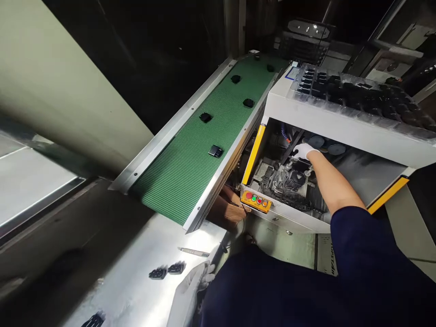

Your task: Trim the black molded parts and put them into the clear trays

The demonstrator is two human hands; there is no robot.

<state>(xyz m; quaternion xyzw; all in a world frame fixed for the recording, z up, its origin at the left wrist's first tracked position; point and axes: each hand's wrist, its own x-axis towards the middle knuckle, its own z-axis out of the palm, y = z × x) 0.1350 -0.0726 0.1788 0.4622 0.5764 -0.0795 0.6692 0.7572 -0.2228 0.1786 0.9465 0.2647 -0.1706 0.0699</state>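
Observation:
My right hand (304, 151), in a white glove, reaches into the open bay of a white machine (340, 125). Its fingers are bent down over the fixture (289, 179), and whatever they grip is too small and dark to make out. Low in the view, my left hand (199, 278), also gloved, is held over the edge of a shiny metal table (136, 295) with its fingers curled. Anything inside it is hidden. Beside it on the table lie two black plastic parts (176, 268) and a thin pale pen-like tool (194, 251).
A green conveyor belt (184, 170) carrying several black parts (215, 151) runs along the machine's left. Yellow bars (255, 154) flank the bay, above a yellow button box (256, 201). A clear tray (361, 97) of black parts rests on top. Another black part (93, 320) lies at the bottom left.

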